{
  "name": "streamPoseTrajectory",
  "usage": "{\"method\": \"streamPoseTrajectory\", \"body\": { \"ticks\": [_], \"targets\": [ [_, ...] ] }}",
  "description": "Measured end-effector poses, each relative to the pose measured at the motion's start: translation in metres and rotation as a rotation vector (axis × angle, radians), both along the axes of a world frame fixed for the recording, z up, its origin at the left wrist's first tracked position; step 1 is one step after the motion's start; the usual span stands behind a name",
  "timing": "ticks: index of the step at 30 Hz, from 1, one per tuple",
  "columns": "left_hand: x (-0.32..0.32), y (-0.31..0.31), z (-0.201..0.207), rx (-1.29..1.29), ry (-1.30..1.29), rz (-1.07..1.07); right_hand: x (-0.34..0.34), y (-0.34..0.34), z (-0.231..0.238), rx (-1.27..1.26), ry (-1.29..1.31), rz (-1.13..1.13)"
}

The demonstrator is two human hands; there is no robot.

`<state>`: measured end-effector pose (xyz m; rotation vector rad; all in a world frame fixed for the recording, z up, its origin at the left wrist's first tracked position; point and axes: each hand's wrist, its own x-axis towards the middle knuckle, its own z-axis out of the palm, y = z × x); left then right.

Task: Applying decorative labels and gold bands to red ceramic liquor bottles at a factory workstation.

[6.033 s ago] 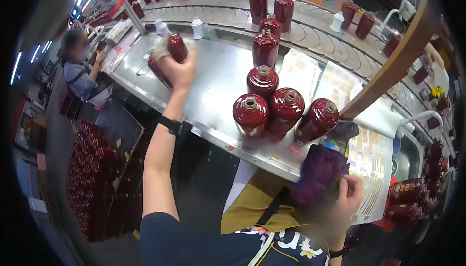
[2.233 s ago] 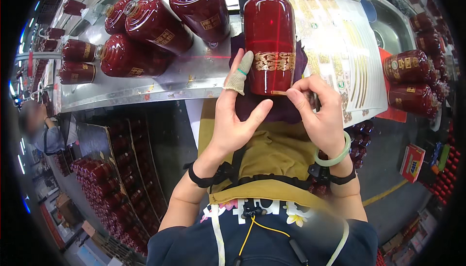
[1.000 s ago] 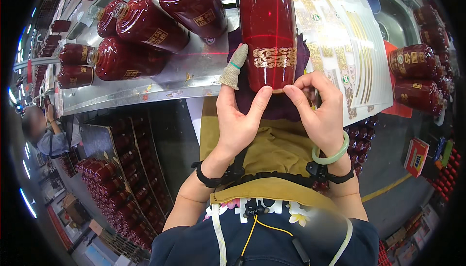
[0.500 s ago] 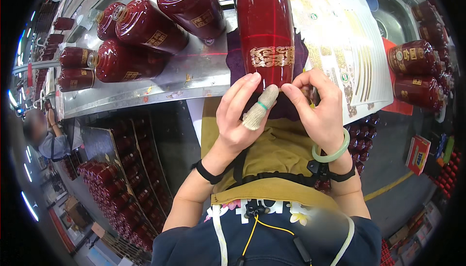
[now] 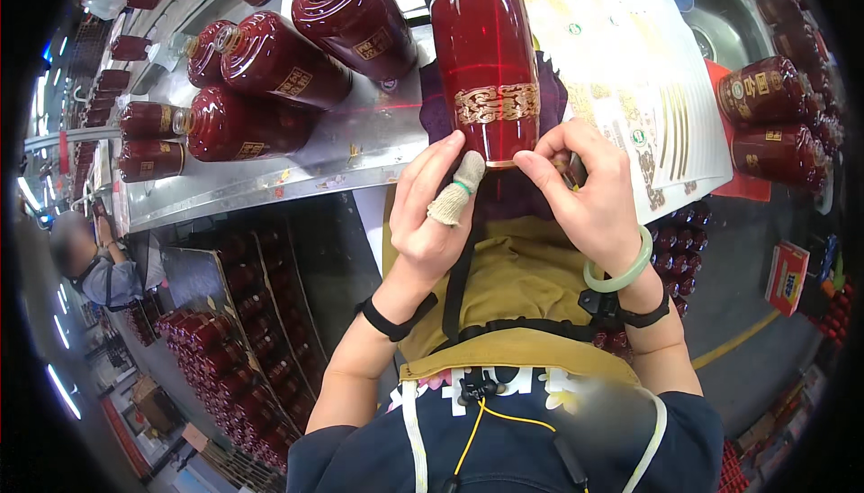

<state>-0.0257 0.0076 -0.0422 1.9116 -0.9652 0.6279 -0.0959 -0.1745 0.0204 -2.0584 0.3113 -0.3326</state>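
A dark red glass bottle [image 5: 481, 38] lies on a purple cloth [image 5: 434, 101], its neck pointing away from me and its base toward me. An ornate gold band [image 5: 497, 104] crosses its lower part. Around the base runs a thin gold strip [image 5: 500, 164]. My left hand [image 5: 430, 209] grips the bottle's lower left corner, with a knitted cot covering its thumb. At the lower right corner, my right hand [image 5: 589, 191] pinches thumb and forefinger at the strip's end. Something dark shows inside its curled fingers; I cannot make out what.
Several red bottles [image 5: 286, 59] stand left on the metal table [image 5: 355, 146]. Sheets with gold decals [image 5: 621, 52] lie right, before a sink [image 5: 720, 29]. More bottles [image 5: 765, 88] stand far right. Bottle racks [image 5: 216, 340] are below left, where another person [image 5: 108, 268] works.
My left thumb has shifted left along the bottle's base, and the hand has drawn slightly left. My right thumb stays at the lower right corner. The view has shifted a little.
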Motion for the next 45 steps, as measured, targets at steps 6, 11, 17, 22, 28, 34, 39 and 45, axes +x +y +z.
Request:
{"method": "streamPoseTrajectory", "body": {
  "ticks": [6,11,17,22,28,34,39,45],
  "targets": [
    [-0.002,-0.017,0.013,-0.011,-0.120,-0.023,0.000,-0.001,-0.001,-0.001,-0.015,0.001],
    [0.000,-0.015,0.002,-0.042,-0.097,0.036,0.001,-0.030,0.009,-0.114,0.161,0.158],
    [-0.003,-0.016,0.000,-0.040,-0.081,0.053,-0.002,-0.037,0.015,0.059,0.093,0.193],
    [-0.003,-0.017,0.003,-0.018,-0.092,0.048,-0.004,-0.043,0.002,0.045,0.149,0.162],
    [-0.007,-0.019,0.008,0.030,-0.067,0.080,-0.003,-0.037,0.001,0.050,0.102,0.133],
    [-0.012,-0.020,0.002,0.082,-0.135,0.078,-0.002,-0.035,0.003,0.023,0.122,0.133],
    [-0.011,-0.027,0.011,0.153,-0.192,0.101,-0.003,-0.034,0.003,0.024,0.132,0.128],
    [-0.003,-0.017,-0.002,-0.085,-0.012,0.109,-0.001,-0.032,0.005,0.013,0.089,0.134]
  ]
}}
